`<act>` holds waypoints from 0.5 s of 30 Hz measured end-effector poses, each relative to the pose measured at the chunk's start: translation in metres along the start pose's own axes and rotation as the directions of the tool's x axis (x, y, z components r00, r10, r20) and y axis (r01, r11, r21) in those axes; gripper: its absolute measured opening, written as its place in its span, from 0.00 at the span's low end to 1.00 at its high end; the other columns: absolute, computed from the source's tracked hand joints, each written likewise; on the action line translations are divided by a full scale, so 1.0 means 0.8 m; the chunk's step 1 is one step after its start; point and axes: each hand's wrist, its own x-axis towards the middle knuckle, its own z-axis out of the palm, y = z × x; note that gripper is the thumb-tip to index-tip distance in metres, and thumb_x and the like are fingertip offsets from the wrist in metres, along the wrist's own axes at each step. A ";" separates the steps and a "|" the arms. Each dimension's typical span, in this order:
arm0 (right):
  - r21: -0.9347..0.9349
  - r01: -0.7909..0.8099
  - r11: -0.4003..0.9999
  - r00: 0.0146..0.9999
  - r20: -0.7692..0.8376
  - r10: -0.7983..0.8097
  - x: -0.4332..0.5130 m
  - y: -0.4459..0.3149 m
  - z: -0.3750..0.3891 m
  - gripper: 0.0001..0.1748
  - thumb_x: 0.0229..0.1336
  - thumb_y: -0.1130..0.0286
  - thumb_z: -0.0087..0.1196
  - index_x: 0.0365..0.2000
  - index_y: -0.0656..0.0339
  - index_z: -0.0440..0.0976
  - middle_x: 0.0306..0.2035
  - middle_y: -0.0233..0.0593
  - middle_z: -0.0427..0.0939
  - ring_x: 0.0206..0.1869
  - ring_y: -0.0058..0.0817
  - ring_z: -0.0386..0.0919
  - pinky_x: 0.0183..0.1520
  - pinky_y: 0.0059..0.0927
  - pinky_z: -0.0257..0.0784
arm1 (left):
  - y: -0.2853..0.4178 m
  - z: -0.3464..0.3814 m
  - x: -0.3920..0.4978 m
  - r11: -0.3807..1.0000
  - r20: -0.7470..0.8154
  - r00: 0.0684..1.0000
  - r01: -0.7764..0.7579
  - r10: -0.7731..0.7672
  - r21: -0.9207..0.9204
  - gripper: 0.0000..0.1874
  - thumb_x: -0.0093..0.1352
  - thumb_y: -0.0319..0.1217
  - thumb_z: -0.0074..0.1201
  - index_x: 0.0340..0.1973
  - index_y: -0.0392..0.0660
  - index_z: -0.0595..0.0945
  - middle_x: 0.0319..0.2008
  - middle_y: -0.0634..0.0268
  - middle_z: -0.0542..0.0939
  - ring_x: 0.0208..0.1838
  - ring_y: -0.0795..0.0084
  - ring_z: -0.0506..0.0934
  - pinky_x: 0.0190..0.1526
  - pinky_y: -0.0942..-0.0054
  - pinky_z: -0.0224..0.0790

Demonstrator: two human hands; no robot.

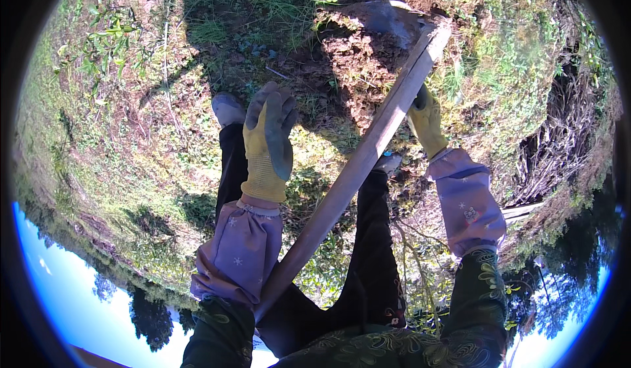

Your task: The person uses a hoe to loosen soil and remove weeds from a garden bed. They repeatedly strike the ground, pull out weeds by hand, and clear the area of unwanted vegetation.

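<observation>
A long wooden handle (352, 171) slants from beside my left forearm up to the right, its splintered top end at a broad metal tool head (389, 20), probably a hoe's, which lies against the soil. My right hand (426, 116), in a yellow glove with grey palm coating, is at the handle's upper part; its fingers are partly hidden behind the wood, so its hold cannot be told. My left hand (271, 126), gloved alike, is raised left of the handle, holding nothing, fingers together and slightly bent. The lower handle passes beside my left sleeve cover.
Turned brown soil (352, 67) lies below the metal head. Grass (246, 8) grows ahead in shadow. A leafy sapling (111, 38) is at the upper left, a heap of dry stalks (567, 126) at the right. My shoes (229, 109) stand on weedy ground on both sides of the handle.
</observation>
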 end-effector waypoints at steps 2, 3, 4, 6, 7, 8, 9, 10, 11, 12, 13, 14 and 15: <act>0.727 -0.293 0.621 0.949 0.298 0.099 -0.002 -0.027 0.068 0.34 0.60 0.55 0.57 0.60 0.63 0.61 0.49 0.40 0.74 0.46 0.25 0.75 0.43 0.31 0.78 | 0.001 -0.002 0.003 1.000 -0.015 1.000 -0.002 0.002 -0.005 0.19 0.71 0.36 0.52 0.55 0.42 0.72 0.46 0.57 0.78 0.50 0.64 0.77 0.56 0.63 0.70; 0.815 -0.287 0.502 0.944 0.329 0.006 0.008 -0.039 0.086 0.31 0.58 0.56 0.58 0.56 0.64 0.64 0.44 0.40 0.75 0.40 0.26 0.76 0.38 0.30 0.78 | 0.002 -0.003 0.004 1.000 -0.030 1.000 -0.003 0.003 -0.010 0.19 0.71 0.35 0.52 0.54 0.41 0.72 0.46 0.57 0.79 0.49 0.64 0.77 0.56 0.63 0.70; 0.837 -0.423 0.346 0.894 0.447 0.011 0.018 -0.052 0.105 0.29 0.57 0.58 0.59 0.53 0.65 0.67 0.40 0.40 0.76 0.34 0.28 0.77 0.33 0.30 0.78 | 0.002 -0.004 0.005 1.000 -0.010 1.000 -0.002 0.002 -0.018 0.18 0.71 0.35 0.52 0.54 0.41 0.73 0.46 0.58 0.79 0.48 0.66 0.77 0.55 0.63 0.70; 0.833 -0.452 0.320 0.892 0.420 0.168 0.035 -0.085 0.151 0.21 0.56 0.62 0.60 0.45 0.65 0.72 0.31 0.39 0.78 0.26 0.28 0.78 0.26 0.29 0.77 | 0.001 -0.007 0.006 0.999 0.032 0.999 0.007 -0.006 -0.033 0.17 0.71 0.35 0.52 0.53 0.41 0.73 0.45 0.58 0.79 0.45 0.68 0.78 0.54 0.65 0.71; 0.785 -0.508 0.353 0.853 0.403 0.332 0.038 -0.100 0.171 0.16 0.56 0.65 0.60 0.40 0.65 0.75 0.27 0.37 0.79 0.23 0.28 0.78 0.24 0.28 0.76 | 0.000 -0.009 0.006 0.999 0.047 0.999 0.027 -0.026 -0.032 0.17 0.71 0.35 0.53 0.52 0.41 0.74 0.45 0.58 0.79 0.44 0.69 0.78 0.54 0.66 0.71; 0.764 -0.548 0.341 0.823 0.421 0.382 0.044 -0.106 0.177 0.16 0.55 0.63 0.60 0.39 0.65 0.75 0.25 0.38 0.78 0.22 0.28 0.77 0.23 0.29 0.75 | 0.000 -0.009 0.006 0.998 0.060 0.998 0.037 -0.033 -0.056 0.17 0.70 0.35 0.54 0.51 0.42 0.75 0.44 0.59 0.79 0.42 0.73 0.78 0.52 0.68 0.72; 0.742 -0.587 0.323 0.796 0.458 0.395 0.049 -0.112 0.182 0.17 0.55 0.61 0.60 0.37 0.65 0.74 0.24 0.38 0.78 0.21 0.28 0.76 0.22 0.29 0.75 | 0.000 -0.011 0.006 0.997 0.076 0.997 0.030 -0.025 -0.067 0.16 0.70 0.35 0.54 0.51 0.42 0.75 0.44 0.60 0.79 0.41 0.74 0.78 0.51 0.69 0.72; 0.727 -0.608 0.320 0.780 0.471 0.412 0.050 -0.116 0.188 0.17 0.54 0.60 0.60 0.35 0.65 0.74 0.23 0.38 0.78 0.19 0.28 0.76 0.20 0.30 0.74 | -0.001 -0.011 0.006 0.997 0.084 0.996 0.029 -0.023 -0.067 0.16 0.70 0.35 0.54 0.51 0.42 0.75 0.43 0.61 0.79 0.41 0.75 0.78 0.50 0.70 0.72; 0.715 -0.607 0.345 0.781 0.459 0.423 0.048 -0.119 0.193 0.17 0.55 0.60 0.60 0.34 0.65 0.74 0.23 0.39 0.77 0.19 0.28 0.76 0.20 0.30 0.73 | -0.001 -0.011 0.005 0.997 0.097 0.995 0.028 -0.022 -0.069 0.16 0.70 0.35 0.55 0.51 0.42 0.75 0.43 0.61 0.79 0.41 0.75 0.78 0.50 0.71 0.72; 0.716 -0.583 0.383 0.799 0.420 0.430 0.048 -0.120 0.198 0.17 0.55 0.60 0.59 0.33 0.65 0.74 0.22 0.39 0.77 0.19 0.28 0.76 0.20 0.30 0.73 | -0.001 -0.010 0.005 0.997 0.106 0.994 0.040 -0.034 -0.059 0.16 0.70 0.35 0.55 0.50 0.42 0.76 0.43 0.62 0.79 0.41 0.75 0.78 0.49 0.71 0.72; 0.692 -0.590 0.417 0.792 0.394 0.466 0.048 -0.121 0.201 0.17 0.55 0.59 0.59 0.33 0.65 0.74 0.21 0.39 0.77 0.19 0.28 0.75 0.20 0.30 0.73 | -0.001 -0.009 0.004 0.998 0.114 0.993 0.048 -0.042 -0.050 0.16 0.70 0.35 0.55 0.50 0.42 0.76 0.43 0.63 0.79 0.41 0.75 0.78 0.49 0.72 0.72; 0.716 -0.553 0.427 0.807 0.332 0.488 0.048 -0.121 0.203 0.17 0.55 0.59 0.59 0.32 0.66 0.74 0.21 0.39 0.77 0.18 0.29 0.75 0.19 0.30 0.72 | -0.001 -0.007 0.003 0.998 0.120 0.991 0.055 -0.050 -0.041 0.16 0.70 0.35 0.55 0.50 0.43 0.76 0.43 0.63 0.79 0.41 0.75 0.78 0.49 0.72 0.71; 0.702 -0.550 0.453 0.814 0.331 0.476 0.050 -0.120 0.203 0.17 0.56 0.59 0.59 0.32 0.65 0.75 0.22 0.39 0.77 0.19 0.29 0.76 0.21 0.31 0.74 | -0.001 -0.005 0.001 0.998 0.101 0.993 0.057 -0.055 -0.021 0.16 0.69 0.35 0.55 0.50 0.43 0.76 0.43 0.63 0.80 0.42 0.75 0.78 0.49 0.71 0.71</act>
